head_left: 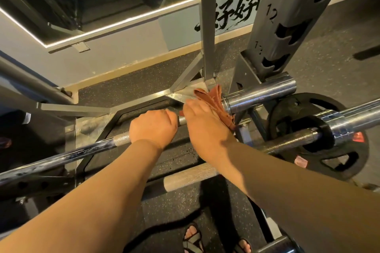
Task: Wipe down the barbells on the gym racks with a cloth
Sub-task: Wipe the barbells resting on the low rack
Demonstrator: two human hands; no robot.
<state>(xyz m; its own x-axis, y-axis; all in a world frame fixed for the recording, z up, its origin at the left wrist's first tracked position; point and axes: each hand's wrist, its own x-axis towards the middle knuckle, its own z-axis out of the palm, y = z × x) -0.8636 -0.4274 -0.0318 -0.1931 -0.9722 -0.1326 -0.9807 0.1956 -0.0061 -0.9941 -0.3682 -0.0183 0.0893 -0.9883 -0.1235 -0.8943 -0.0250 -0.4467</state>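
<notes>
**Cloth worked up against the collar of the racked bar**

The barbell point(61, 156) lies across the rack. Its shaft climbs from the rack's left side toward the right upright point(287, 26). Streaks show along that left stretch, though whether they are grime or reflection cannot be told.

The left hand point(153, 127) grips the knurled section with its fingers curled fully round the steel. This is probably to stop the bar rolling or sliding in its hooks while it is rubbed.

Just beside it, nearly touching, the right hand point(205, 123) closes over the rust-coloured cloth point(211, 99). Its fingers bend down round the bunched fabric, and their tips are hidden. The cloth wraps the shaft where it meets the chrome sleeve point(261, 93), with loose folds sticking out above and below the hand. Bunching it that way seems meant to let it reach all round the bar.

The sleeve juts bare past the rack's right upright.

Nearer the person and lower, a second barbell point(287, 139) carries a black weight plate point(320, 158) at the rack's right side. No hand touches it, so it likely awaits its turn.
</notes>
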